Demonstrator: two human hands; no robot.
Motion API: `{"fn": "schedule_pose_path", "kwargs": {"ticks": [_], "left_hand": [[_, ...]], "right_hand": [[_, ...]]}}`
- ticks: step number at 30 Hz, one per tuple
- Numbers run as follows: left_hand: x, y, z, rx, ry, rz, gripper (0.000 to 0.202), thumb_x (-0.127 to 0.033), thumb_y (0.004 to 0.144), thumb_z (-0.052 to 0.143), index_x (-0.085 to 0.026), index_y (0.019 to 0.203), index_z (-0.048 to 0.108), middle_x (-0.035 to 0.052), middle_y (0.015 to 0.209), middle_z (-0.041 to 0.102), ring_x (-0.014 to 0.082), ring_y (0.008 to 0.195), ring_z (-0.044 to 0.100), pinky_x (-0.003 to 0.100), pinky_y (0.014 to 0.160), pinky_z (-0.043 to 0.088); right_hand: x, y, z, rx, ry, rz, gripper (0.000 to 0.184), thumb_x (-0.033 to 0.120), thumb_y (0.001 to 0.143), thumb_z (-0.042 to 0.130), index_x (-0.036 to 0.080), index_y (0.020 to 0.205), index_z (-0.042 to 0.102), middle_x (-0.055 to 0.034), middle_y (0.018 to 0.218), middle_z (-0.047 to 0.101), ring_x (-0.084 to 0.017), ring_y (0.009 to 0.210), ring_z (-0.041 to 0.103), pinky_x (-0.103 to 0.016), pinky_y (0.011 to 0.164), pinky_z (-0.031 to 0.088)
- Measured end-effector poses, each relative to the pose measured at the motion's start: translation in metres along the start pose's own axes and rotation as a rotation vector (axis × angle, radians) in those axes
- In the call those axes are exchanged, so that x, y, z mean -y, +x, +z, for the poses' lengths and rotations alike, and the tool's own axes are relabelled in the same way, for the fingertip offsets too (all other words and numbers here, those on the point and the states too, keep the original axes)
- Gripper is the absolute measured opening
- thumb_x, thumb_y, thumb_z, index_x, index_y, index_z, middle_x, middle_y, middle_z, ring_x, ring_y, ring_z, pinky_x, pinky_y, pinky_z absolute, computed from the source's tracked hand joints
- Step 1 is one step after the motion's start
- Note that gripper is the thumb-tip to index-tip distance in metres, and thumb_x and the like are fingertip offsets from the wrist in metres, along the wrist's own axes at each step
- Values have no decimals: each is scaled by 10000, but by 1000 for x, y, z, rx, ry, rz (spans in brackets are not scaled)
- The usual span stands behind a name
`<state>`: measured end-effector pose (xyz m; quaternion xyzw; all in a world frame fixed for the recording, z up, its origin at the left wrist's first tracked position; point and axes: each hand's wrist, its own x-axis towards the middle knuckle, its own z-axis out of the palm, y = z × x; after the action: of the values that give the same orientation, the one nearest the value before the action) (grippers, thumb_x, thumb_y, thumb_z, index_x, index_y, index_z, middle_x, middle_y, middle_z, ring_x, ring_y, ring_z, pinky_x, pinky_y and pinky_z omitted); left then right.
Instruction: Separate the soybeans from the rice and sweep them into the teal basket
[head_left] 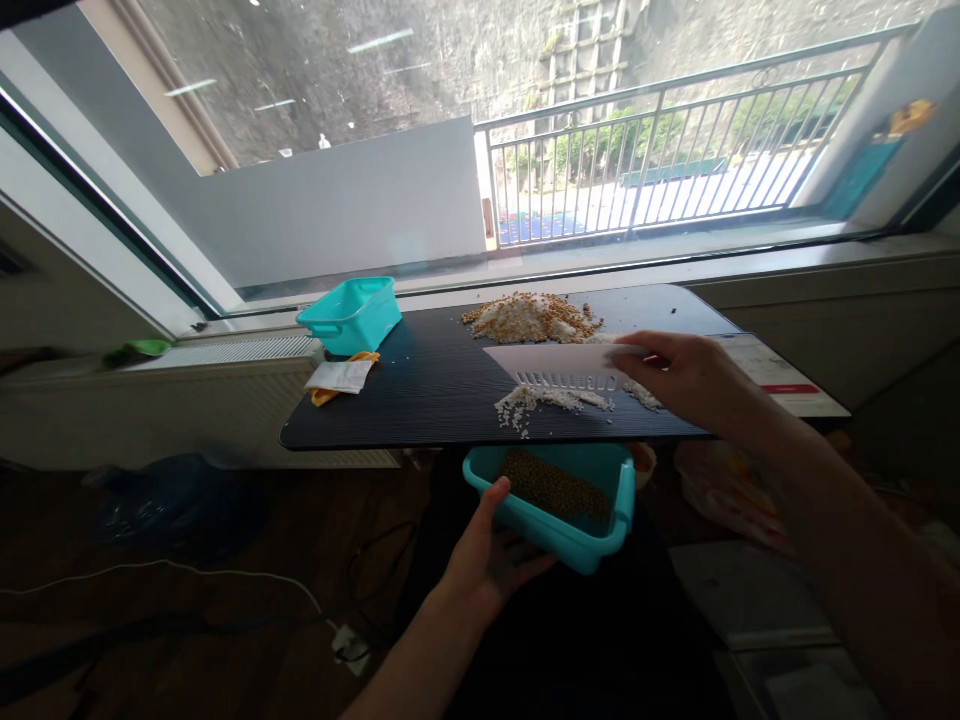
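My left hand [491, 560] grips a turquoise plastic basket [581, 557] just under the table's front edge, thumb over the rim and fingers below. Small brown grains or beans [559, 490] lie inside it. My right hand [671, 370] pinches the right end of a flat white sheet with a slotted lower edge [555, 362], perhaps a comb-like scraper. The sheet is held above the dark tabletop [420, 400]. Loose white grains like rice [540, 400] are scattered below its slots. Behind it rises a mixed pile of white and brown grains [525, 318].
A second turquoise basket [360, 315] stands at the table's back left, beside a folded white and yellow cloth or packet [341, 378]. Printed paper [780, 375] lies at the right end. A window borders the table's back. A power strip [350, 645] is on the floor.
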<state>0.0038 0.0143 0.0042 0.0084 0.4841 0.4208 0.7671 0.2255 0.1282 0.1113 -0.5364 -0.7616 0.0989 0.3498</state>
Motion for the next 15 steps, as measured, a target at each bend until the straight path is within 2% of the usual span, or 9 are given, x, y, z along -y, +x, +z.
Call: {"fn": "schedule_pose_path", "kwargs": {"ticks": [3,8,12,15], "left_hand": [[0,0,0,8,4,-4,604,-515,874,529,-127,1334,477,185,1252,564,342,1112,580,445,846,552],[0,2,-1,-3,14,4,620,-527,863,542,-124,1331,483,186,1243,571,345,1114,581,442,841,555],[0,0,-1,-9,10,8,614,-519,862,549,-127,1329,485,182,1237,574,340,1104,587,458,866,549],[-2,-2,0,-21,-1,1,602,-507,871,539,-127,1334,480,185,1242,572,335,1092,594,455,855,553]], "right_hand": [[4,-6,-11,39,15,52,368,473,797,559,175,911,742,-45,733,715,-171,645,600,-291,601,435],[11,-18,-27,29,70,81,409,516,767,581,159,885,741,-49,726,711,-167,638,589,-291,593,436],[11,-13,-19,12,45,38,361,445,794,559,164,929,740,-53,798,733,-174,701,620,-291,643,450],[9,-6,-9,24,38,13,339,433,798,551,176,911,740,-41,757,727,-174,678,621,-291,636,452]]}}
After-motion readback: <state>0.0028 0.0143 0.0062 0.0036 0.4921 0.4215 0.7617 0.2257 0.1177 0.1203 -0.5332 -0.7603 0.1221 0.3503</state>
